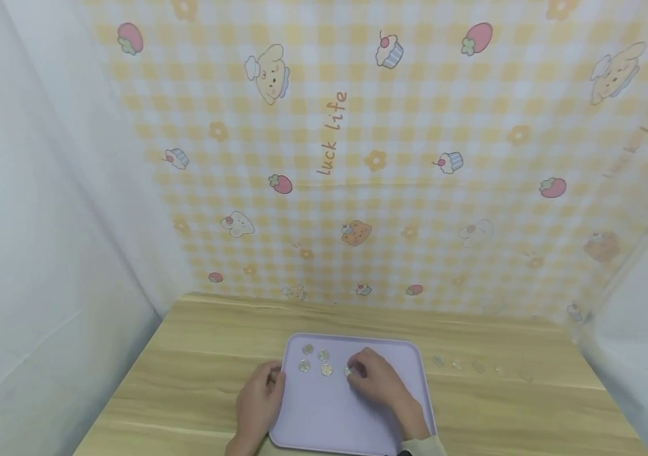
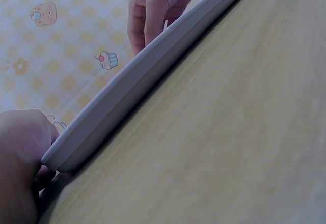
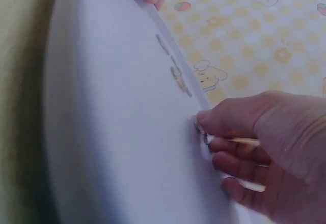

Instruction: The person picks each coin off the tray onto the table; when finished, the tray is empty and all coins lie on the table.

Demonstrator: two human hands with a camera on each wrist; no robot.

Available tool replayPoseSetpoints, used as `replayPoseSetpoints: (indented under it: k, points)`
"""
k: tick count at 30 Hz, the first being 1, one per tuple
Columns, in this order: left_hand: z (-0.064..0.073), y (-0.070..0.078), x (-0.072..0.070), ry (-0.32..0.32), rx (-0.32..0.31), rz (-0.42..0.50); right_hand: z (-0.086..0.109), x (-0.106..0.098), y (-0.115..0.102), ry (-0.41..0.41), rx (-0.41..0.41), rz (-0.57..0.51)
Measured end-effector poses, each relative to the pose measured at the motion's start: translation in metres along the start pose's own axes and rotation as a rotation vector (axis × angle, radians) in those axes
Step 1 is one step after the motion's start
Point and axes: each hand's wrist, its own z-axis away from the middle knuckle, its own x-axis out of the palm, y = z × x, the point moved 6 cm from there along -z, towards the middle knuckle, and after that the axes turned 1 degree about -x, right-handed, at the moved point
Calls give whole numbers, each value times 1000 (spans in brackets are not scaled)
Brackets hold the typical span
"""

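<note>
A lavender tray [image 1: 324, 415] with a raised rim lies on the table. My left hand [image 1: 258, 400] grips its left edge, thumb at the rim; in the left wrist view some fingers are hidden under the edge. Over the tray's right half, my right hand [image 1: 379, 381] pinches a small shiny coin-like disc [image 3: 201, 131] between thumb and fingers, close to the tray surface. Several similar round discs [image 1: 326, 370] lie flat in the tray's upper left part. Their exact kind is too small to tell.
To the right of the tray, several clear or silvery small pieces [image 1: 477, 367] lie in a row on the wooden table [image 1: 198, 354]. A yellow checked cloth [image 1: 415, 209] hangs behind the table, with white sheets [image 1: 56, 253] at both sides.
</note>
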Motion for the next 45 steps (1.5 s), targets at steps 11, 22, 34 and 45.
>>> replayPoseSetpoints:
  k: [11, 22, 34, 45]
  points:
    - [0, 2, -1, -2, 14, 15, -2, 1, -12, 72, -51, 40]
    - [-1, 5, -1, -16, 5, 19, -1, 3, -23, 142, 27, 176]
    - [0, 5, -3, -7, 6, 19, -3, 10, -8, 86, 91, 63]
    - [1, 5, -3, -9, 13, 32, -1, 2, -14, 5, 71, 55]
